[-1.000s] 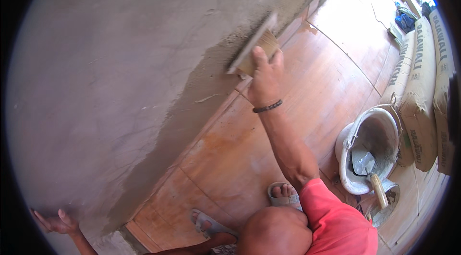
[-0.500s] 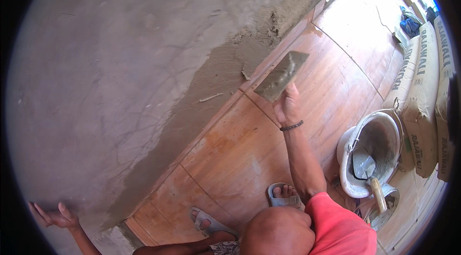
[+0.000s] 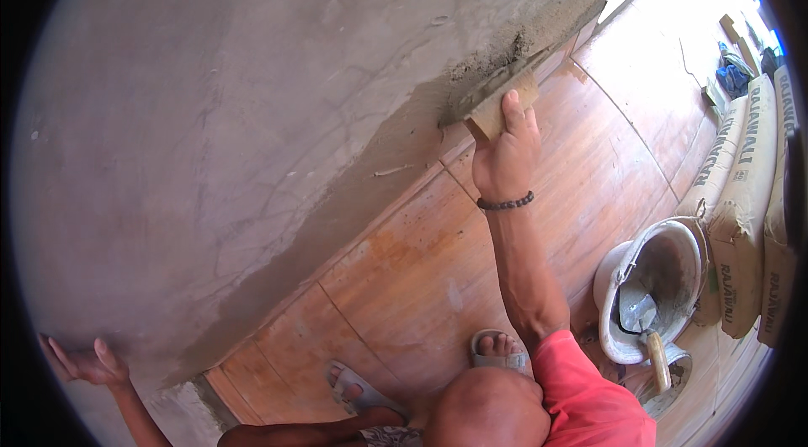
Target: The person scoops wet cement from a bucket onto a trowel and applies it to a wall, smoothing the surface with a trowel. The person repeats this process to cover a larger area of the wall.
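Note:
My right hand (image 3: 507,156) grips the wooden back of a rectangular plastering float (image 3: 488,93), whose face is against the grey plastered wall (image 3: 210,110) along its low edge, where the plaster (image 3: 516,47) is rough and darker. A darker damp band runs along the bottom of the wall beside the tiled floor. My left hand (image 3: 84,365) is at the far lower left, against the wall with its fingers spread.
A white bucket (image 3: 610,283) holding a trowel (image 3: 656,361) stands on the reddish tiles (image 3: 396,262) at the right. Behind it lie several paper sacks (image 3: 741,220), with blue plastic (image 3: 732,81) and boards beyond. My sandalled feet (image 3: 497,346) are below me.
Half a second ago my right hand held the float away from the wall with its flat face up; now it has turned it back onto the wall. My left hand still rests there.

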`<state>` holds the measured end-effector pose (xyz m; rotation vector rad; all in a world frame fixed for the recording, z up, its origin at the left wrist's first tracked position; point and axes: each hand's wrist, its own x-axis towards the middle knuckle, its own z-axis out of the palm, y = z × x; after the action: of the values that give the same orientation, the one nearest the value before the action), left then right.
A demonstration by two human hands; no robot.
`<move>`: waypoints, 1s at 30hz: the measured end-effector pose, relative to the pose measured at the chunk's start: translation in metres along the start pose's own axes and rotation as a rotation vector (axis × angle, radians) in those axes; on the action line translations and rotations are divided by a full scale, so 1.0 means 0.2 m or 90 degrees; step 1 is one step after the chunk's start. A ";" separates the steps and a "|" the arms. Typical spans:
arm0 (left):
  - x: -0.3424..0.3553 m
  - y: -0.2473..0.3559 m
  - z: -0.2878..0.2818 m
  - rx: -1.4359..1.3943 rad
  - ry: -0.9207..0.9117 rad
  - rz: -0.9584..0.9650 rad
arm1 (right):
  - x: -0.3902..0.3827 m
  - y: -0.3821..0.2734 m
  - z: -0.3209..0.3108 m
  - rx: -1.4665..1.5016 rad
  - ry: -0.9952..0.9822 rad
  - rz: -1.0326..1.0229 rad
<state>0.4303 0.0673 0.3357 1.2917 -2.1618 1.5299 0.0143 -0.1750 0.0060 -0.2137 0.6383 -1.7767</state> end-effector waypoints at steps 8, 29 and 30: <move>0.06 0.04 -0.01 0.108 -0.043 0.033 | -0.20 -0.20 0.45 -0.211 -0.186 -0.193; 0.02 0.03 0.00 0.092 -0.044 -0.007 | 0.42 0.04 -0.48 -0.095 0.061 0.031; 0.01 0.01 0.00 0.089 -0.044 -0.009 | 0.42 0.04 -0.39 -0.144 0.111 0.035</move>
<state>0.4269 0.0674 0.3353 1.4196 -2.1139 1.6803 -0.0403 -0.2314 -0.0782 -0.1941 0.9633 -1.6808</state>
